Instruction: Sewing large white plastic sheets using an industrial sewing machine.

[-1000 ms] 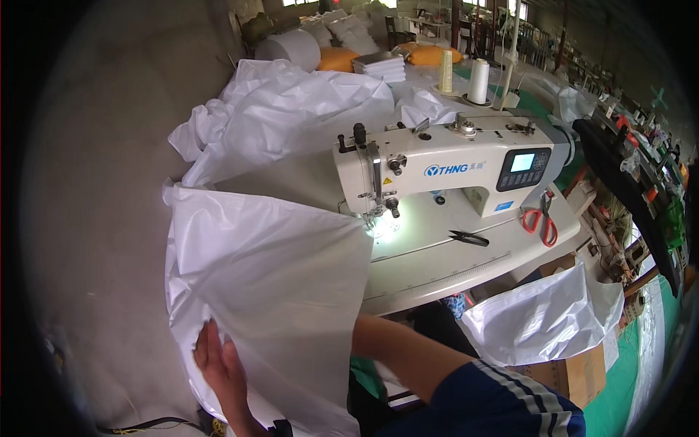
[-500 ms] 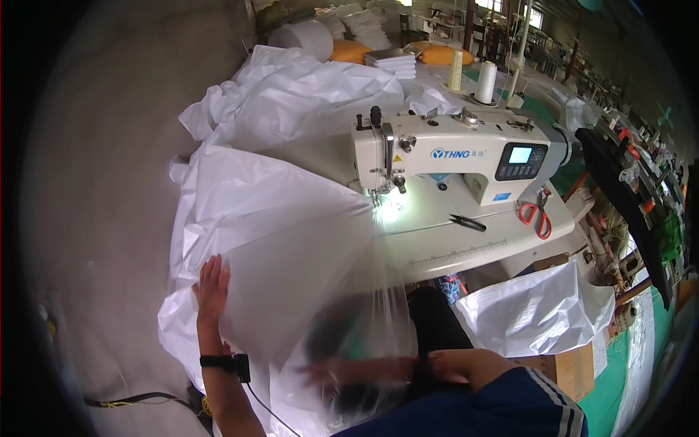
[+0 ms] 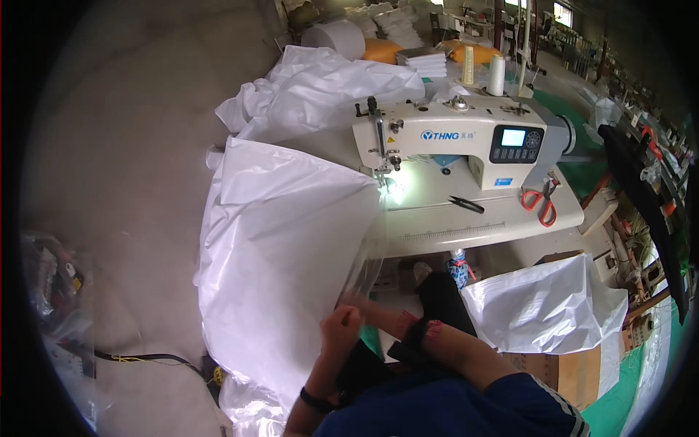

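A large white plastic sheet (image 3: 284, 240) hangs over the front left of the table, one corner running under the needle of a sewing machine (image 3: 451, 138). From that corner a narrow strip of clear film (image 3: 370, 255) stretches down to my hands. My left hand (image 3: 341, 329) is closed on the film at the sheet's right edge, in front of my body. Right beside it is my right hand (image 3: 357, 302), its fingers blurred and partly hidden by the film and the left hand. The machine's lamp lights the needle area.
Black thread snips (image 3: 466, 205) and red-handled scissors (image 3: 539, 207) lie on the machine table (image 3: 437, 237). Thread cones (image 3: 496, 75) stand behind the machine. More white sheeting (image 3: 328, 87) is heaped at the back. White plastic (image 3: 539, 306) covers a cardboard box (image 3: 579, 371) at lower right.
My left hand has left the white sheet, where it lay flat, and moved right beside my right hand, closing. The clear film, spread wide before, is now drawn into a narrow strip.
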Demonstrator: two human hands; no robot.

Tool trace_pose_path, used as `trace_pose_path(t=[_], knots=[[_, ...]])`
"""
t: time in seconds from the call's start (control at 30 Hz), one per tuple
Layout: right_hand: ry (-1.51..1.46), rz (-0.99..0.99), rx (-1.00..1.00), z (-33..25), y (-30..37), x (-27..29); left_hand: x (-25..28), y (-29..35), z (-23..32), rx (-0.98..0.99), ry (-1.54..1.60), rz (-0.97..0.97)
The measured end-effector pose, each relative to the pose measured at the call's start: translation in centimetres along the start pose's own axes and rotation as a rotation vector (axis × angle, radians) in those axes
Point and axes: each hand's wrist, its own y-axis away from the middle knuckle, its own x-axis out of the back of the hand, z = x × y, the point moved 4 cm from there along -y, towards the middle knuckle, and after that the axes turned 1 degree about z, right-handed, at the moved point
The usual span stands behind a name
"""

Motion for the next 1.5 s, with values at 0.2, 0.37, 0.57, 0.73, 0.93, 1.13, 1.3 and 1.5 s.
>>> trace_pose_path(t=[0.2, 0.37, 0.57, 0.73, 0.93, 1.13, 1.3, 1.5], knots=[[0.032, 0.062, 0.107, -0.8, -1.0, 1.6, 6.6, -1.2, -7.3, 0.163, -0.339, 0.381], [-0.631, 0.021, -0.472, -2.4, 2.7, -0.8, 10.2, -6.0, -4.9, -0.096, -0.844, 0.311], [-0.672, -0.01, -0.625, -5.3, 2.9, -2.7, 12.2, -9.8, -2.9, -0.021, -0.944, 0.361], [-0.775, 0.031, -0.658, -3.0, -0.8, -2.5, 9.3, -5.9, 1.0, -0.12, -0.261, 0.503], [-0.45, 0.206, -0.567, -2.1, -0.8, -2.0, 4.7, -5.2, -5.4, 0.178, -0.486, 0.203], [-0.357, 0.032, -0.603, -5.9, 6.3, -0.1, 11.3, -12.1, -11.2, -0.119, -0.928, 0.271], [-0.362, -0.212, -0.529, -7.2, 8.3, -0.7, 13.3, -15.5, -12.0, -0.003, -1.113, 0.171], [-0.515, -0.194, -0.371, -7.0, 5.4, -3.8, 17.6, -20.3, -8.3, -0.264, -0.935, 0.374]])
